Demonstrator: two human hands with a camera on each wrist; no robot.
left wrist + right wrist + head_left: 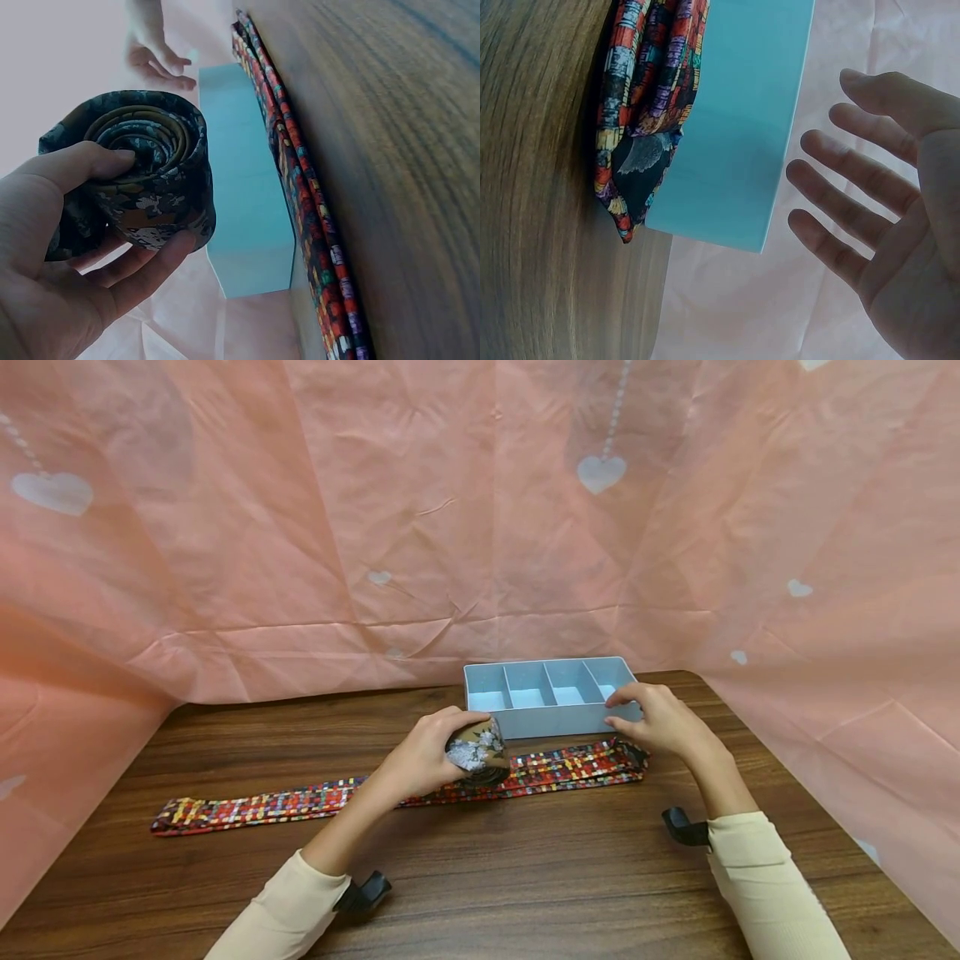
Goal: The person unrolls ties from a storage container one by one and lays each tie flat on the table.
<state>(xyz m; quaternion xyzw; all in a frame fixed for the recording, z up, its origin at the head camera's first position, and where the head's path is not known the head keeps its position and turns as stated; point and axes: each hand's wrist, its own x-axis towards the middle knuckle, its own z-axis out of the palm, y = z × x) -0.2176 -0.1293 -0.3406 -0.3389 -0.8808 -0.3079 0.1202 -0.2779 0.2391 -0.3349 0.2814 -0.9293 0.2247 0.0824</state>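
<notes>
My left hand (429, 756) grips a rolled necktie (161, 202) with a dark and tan floral pattern, its coil facing the left wrist camera. In the head view the rolled necktie is just in front of the light blue box (555, 722), above a second necktie (255, 807). That one is red and multicoloured, folded lengthwise, and lies across the table. Near the box's right end is my right hand (658, 718), its fingers spread and holding nothing. In the right wrist view its fingers (840, 247) stand apart from the box wall.
The box has several compartments in a row, divided by thin walls (550, 683), and stands at the back of the wooden table (525, 877). A pink curtain (420, 510) with white hearts hangs behind and at both sides. Black wrist mounts (363, 893) stick out from both sleeves.
</notes>
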